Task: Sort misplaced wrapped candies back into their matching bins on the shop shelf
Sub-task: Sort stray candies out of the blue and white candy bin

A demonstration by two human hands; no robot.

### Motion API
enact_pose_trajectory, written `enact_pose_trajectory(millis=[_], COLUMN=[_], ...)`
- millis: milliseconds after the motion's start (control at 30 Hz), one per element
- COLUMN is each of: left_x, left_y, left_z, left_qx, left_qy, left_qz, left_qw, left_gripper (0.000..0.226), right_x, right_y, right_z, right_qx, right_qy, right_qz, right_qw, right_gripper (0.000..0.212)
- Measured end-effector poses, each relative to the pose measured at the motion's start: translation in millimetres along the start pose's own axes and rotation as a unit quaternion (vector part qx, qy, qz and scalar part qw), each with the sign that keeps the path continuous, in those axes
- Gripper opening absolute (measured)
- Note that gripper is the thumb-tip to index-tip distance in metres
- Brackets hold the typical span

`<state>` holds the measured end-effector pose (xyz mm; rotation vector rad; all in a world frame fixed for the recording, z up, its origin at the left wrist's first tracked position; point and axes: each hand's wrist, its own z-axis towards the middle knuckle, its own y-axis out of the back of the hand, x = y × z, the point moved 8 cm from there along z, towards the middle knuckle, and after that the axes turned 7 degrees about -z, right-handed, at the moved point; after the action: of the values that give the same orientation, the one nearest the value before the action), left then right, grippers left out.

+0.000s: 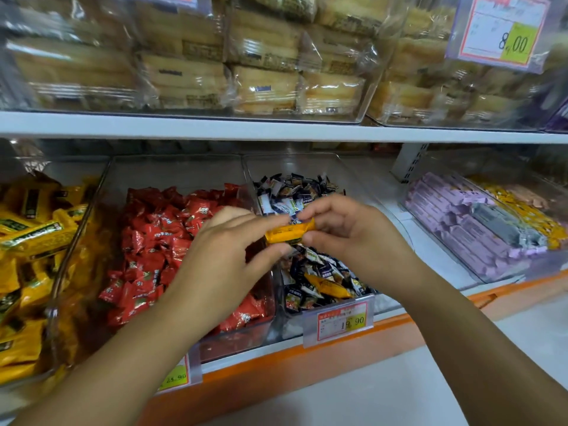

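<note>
The dark-candy bin [292, 156] is my reference here; the red-candy bin [175, 167] sat right against its left side, and a heap of yellow packs [33, 238] lay further left again; both hands met over the dark-candy bin; the left hand [227, 256] pinched the left end of a yellow candy [289, 233], the right hand [347, 235] pinched the right end, fingers curled; its long axis ran left-right, right end tipped up a bit; a stray yellow candy [329, 285] lay slantwise near that bin's front.
</note>
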<state>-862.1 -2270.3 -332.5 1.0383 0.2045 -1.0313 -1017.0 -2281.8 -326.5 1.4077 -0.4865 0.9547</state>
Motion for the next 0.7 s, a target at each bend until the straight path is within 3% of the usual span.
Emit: enact_pose_trajectory(millis=[67, 167, 233, 300, 433, 567, 633, 700], left_x=[4, 21, 42, 58, 52, 39, 40, 44], left_y=[13, 39, 46, 45, 45, 51, 58, 67], left_z=[-2, -6, -9, -13, -18, -17, -17, -19], left_qx=[-0.059, -0.114, -0.086, -0.046, -0.046, -0.074, -0.097, -0.125], left_qy=[0.01, 0.065, 0.12, 0.158, 0.157, 0.129, 0.13, 0.134], left_qz=[-0.014, 0.03, 0.106, 0.149, 0.123, 0.104, 0.092, 0.085], left_qw=[0.998, 0.991, 0.983, 0.975, 0.979, 0.983, 0.982, 0.979], left_gripper=[0.039, 0.031, 0.035, 0.044, 0.044, 0.037, 0.036, 0.037], right_x=[-3, -27, -44, -54, -46, -5, 16, 33], right_y=[5, 13, 3, -10, 0, 20, 15, -4], right_z=[0, -3, -9, -11, -2, 7, 11, 16], right_qx=[0.008, 0.092, 0.182, 0.221, 0.154, -0.01, -0.073, -0.059], right_qy=[-0.023, -0.096, -0.134, -0.135, -0.115, -0.04, 0.006, 0.051], right_qz=[-0.026, -0.189, -0.26, -0.298, -0.276, -0.115, -0.047, -0.056], right_qw=[0.999, 0.973, 0.939, 0.919, 0.942, 0.993, 0.996, 0.995], right_gripper=[0.021, 0.019, 0.024, 0.026, 0.014, 0.003, 0.013, 0.031])
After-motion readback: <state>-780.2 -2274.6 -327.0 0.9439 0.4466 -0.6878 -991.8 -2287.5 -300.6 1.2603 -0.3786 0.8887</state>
